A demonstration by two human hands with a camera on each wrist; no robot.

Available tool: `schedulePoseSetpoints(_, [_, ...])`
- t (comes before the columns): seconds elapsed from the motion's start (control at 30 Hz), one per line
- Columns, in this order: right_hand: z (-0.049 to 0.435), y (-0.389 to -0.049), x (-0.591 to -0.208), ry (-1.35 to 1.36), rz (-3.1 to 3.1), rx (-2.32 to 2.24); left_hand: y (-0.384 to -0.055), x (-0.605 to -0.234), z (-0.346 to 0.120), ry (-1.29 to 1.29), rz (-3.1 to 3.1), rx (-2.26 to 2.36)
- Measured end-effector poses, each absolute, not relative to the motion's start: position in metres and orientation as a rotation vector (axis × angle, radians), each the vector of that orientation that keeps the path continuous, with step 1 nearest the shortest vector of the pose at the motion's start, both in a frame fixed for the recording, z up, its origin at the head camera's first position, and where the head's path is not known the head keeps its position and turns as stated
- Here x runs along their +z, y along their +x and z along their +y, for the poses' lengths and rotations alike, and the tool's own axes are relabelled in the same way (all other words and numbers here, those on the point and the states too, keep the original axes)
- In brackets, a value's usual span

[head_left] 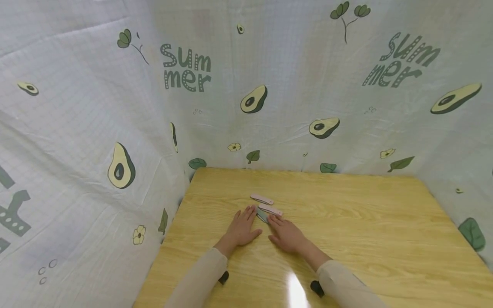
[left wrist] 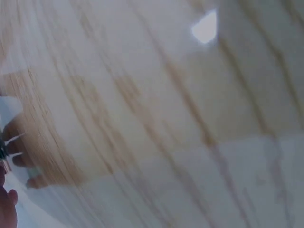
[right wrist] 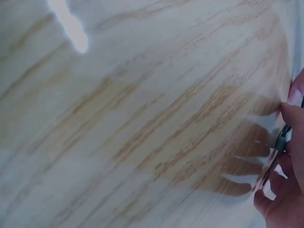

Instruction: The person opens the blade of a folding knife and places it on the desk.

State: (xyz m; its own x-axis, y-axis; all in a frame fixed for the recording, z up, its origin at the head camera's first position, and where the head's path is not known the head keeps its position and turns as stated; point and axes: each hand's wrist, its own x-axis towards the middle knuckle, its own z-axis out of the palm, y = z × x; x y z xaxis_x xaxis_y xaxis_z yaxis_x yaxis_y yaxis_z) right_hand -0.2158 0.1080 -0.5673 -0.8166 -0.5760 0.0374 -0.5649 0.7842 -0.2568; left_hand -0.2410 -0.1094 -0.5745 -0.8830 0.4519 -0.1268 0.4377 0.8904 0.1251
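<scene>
A slim grey-green strip-shaped item (head_left: 262, 215) lies slantwise on the wooden table between the two hands. My left hand (head_left: 240, 229) rests there with fingers stretched forward, their tips beside the strip's far end. The right hand (head_left: 286, 235) lies palm down, fingertips touching the strip's near right end, thumb spread apart. Right behind sits a pink strip (head_left: 270, 209) with a small hole at its right end. A second pink strip (head_left: 262, 199) lies farther back. In the right wrist view, a rounded grey-green end (right wrist: 280, 143) shows beyond the fingers (right wrist: 278, 183). The left wrist view shows little of the left hand.
The glossy wood-grain table (head_left: 366, 222) reflects a bright light. A pale cloth (head_left: 292, 64) printed with avocados and leaves hangs behind the table and along its sides. Dark wrist-worn pieces (head_left: 317, 288) show under the sleeves.
</scene>
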Motion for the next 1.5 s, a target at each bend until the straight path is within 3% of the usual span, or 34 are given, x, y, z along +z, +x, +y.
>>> schedulePoseSetpoints(0.9, [0.134,-0.221,-0.569,-0.796,2.948,-0.483,-0.218,-0.569,-0.101,0.837,2.949,-0.064])
schedulePoseSetpoints(1.5, [0.124,-0.229,-0.570,-0.718,3.068,-0.598,-0.238,-0.573,-0.103,0.642,3.042,0.058])
